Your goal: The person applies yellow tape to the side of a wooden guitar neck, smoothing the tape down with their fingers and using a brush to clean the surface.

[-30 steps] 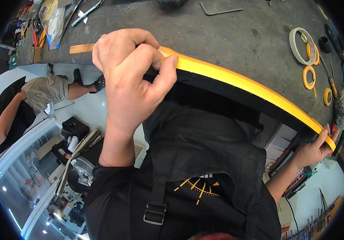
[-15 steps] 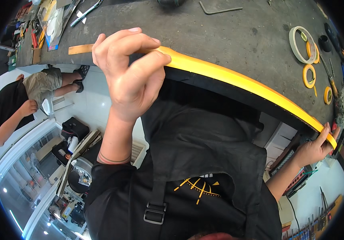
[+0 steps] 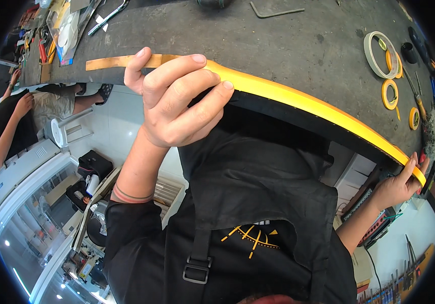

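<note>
A long yellow strip, which looks like masking tape, runs along the near edge of the dark workbench, sloping down to the right. Its left end is a duller orange-brown and juts out past my fingers. My left hand is curled over the strip left of the middle, its fingertips on the yellow surface. At the far right, my right hand pinches the strip's other end between thumb and fingers. A rounded yellow end shows there; whether it is a roll or a bend I cannot tell.
Tape rolls lie on the bench's right side, beside a screwdriver-like tool and a brush. A hex key lies at the back. Tools and plastic bags crowd the far left. Another person is at the left.
My left hand has slid slightly right along the strip and turned, baring more of its left end. My right hand stays in place. The other person has shifted posture.
</note>
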